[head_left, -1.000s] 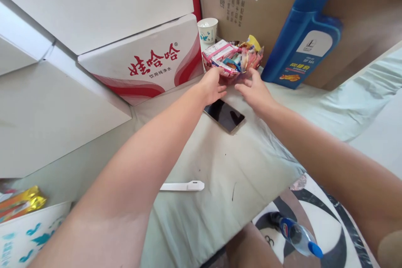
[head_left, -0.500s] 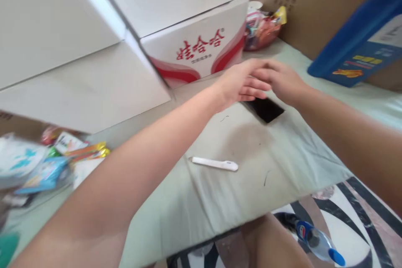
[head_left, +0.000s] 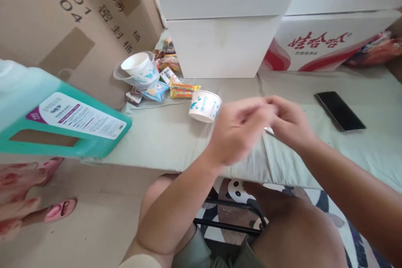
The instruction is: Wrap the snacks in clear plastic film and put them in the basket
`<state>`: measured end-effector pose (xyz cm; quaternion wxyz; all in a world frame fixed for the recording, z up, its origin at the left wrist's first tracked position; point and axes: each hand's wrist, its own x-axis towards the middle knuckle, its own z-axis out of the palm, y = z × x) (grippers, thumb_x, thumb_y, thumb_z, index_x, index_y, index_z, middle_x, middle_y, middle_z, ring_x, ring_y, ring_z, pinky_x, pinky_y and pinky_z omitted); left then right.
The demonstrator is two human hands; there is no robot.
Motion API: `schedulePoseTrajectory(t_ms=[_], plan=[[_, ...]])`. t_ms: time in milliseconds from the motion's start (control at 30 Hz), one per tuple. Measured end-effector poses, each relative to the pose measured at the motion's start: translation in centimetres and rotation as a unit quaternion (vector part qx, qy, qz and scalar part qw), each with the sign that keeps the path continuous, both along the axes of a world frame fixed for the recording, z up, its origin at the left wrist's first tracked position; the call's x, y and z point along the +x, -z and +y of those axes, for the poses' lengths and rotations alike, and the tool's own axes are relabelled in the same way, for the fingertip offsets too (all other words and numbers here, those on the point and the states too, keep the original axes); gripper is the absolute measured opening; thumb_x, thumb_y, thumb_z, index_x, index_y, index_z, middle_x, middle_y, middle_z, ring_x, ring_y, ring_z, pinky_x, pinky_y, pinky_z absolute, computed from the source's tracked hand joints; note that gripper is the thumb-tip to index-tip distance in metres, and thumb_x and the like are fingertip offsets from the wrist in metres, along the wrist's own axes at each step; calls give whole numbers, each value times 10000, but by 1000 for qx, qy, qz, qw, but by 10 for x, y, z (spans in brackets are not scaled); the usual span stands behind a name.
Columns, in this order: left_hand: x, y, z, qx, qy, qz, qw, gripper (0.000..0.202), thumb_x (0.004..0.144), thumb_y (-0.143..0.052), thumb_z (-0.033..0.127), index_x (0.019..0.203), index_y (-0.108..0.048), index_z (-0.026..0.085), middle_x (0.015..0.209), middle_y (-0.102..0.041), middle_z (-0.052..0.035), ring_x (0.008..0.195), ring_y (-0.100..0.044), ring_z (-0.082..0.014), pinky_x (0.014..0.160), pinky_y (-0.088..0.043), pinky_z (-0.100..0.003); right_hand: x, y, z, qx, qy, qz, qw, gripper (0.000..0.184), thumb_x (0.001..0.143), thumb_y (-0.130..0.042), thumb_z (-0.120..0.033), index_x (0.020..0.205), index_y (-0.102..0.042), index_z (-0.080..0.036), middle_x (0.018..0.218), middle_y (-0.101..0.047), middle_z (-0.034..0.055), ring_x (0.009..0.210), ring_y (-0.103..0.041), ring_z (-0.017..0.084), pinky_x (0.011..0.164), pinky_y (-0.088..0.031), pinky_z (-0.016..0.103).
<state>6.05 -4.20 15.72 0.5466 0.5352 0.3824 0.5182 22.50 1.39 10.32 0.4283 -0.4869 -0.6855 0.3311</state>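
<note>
My left hand (head_left: 238, 132) and my right hand (head_left: 290, 121) meet fingertip to fingertip above the pale green cloth (head_left: 163, 138), in the middle of the view. The left hand is smeared by motion, so its fingers cannot be read. My right hand's fingers are curled closed, and what they hold is hidden. A small white end of a stick (head_left: 269, 130) shows just under the two hands. A paper cup (head_left: 204, 106) with blue print lies on its side left of my hands. A black phone (head_left: 340, 111) lies flat to the right.
A green jug (head_left: 63, 121) lies at the left in front of a cardboard box (head_left: 78, 16). A clear bowl holding a cup (head_left: 138, 71) and loose snacks (head_left: 176, 86) sit by white boxes (head_left: 226, 46). A red-and-white carton (head_left: 329, 42) stands behind. Pink slippers (head_left: 59, 209) are on the floor.
The view has swung left, bringing the jug, cup and loose snacks into sight. My hands have drawn back from the snack basket and come together nearer to me.
</note>
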Motion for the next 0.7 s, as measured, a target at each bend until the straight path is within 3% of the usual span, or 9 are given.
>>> schedulePoseTrajectory(t_ms=[100,200,333,400,467,533,600,700], plan=[[-61,46,6,7,-174,-86,981,450,918,-557,344,520,-409,198,492,-313,35,442,-278,-72,451,-243,-274,-66,-16,21,30,-114,-53,992,121,880,-599,-301,939,-674,-227,905,-742,53,793,-710,198,779,-615,400],[-94,73,28,27,-301,-152,941,451,895,-548,389,528,-368,200,513,-287,39,450,-225,-79,462,-176,-273,-143,-27,67,147,-197,-150,958,150,862,-617,-232,1001,-673,-227,1008,-749,65,932,-697,227,837,-596,400],[-113,84,52,79,-370,-113,919,480,889,-599,329,516,-334,187,509,-295,39,487,-262,-77,481,-209,-266,-252,-22,148,292,-236,-295,879,403,809,-653,-124,1193,-642,-245,1238,-716,69,1177,-642,279,1017,-538,478],[-117,87,57,99,-398,-96,907,476,904,-580,264,523,-308,182,500,-284,40,489,-259,-75,477,-212,-261,-299,-9,186,317,-250,-349,845,528,777,-759,-198,1277,-611,-285,1354,-675,44,1347,-567,317,1059,-520,529],[-119,89,59,120,-419,-94,895,447,927,-534,206,545,-303,180,502,-284,40,486,-264,-75,474,-215,-256,-337,8,216,340,-270,-356,827,605,671,-856,-221,1204,-601,-345,1339,-690,16,1371,-564,334,1104,-487,577],[-120,91,60,148,-426,-85,888,426,942,-512,172,568,-308,181,505,-293,43,483,-275,-74,479,-227,-253,-361,20,231,326,-296,-395,806,415,653,-863,-204,934,-591,-344,1008,-740,-25,1140,-697,285,1105,-482,572],[-120,92,60,171,-429,-74,884,427,963,-506,179,582,-312,185,506,-302,46,479,-281,-75,486,-239,-257,-368,17,230,294,-289,-453,791,365,688,-822,-159,755,-492,-298,738,-640,-50,942,-730,240,1126,-460,570],[-121,94,60,182,-436,-49,880,441,992,-494,228,584,-330,197,510,-308,46,480,-296,-85,494,-255,-270,-344,-16,199,271,-236,-485,798,320,777,-744,-118,785,-466,-277,779,-640,-33,1005,-714,253,1123,-452,594]])
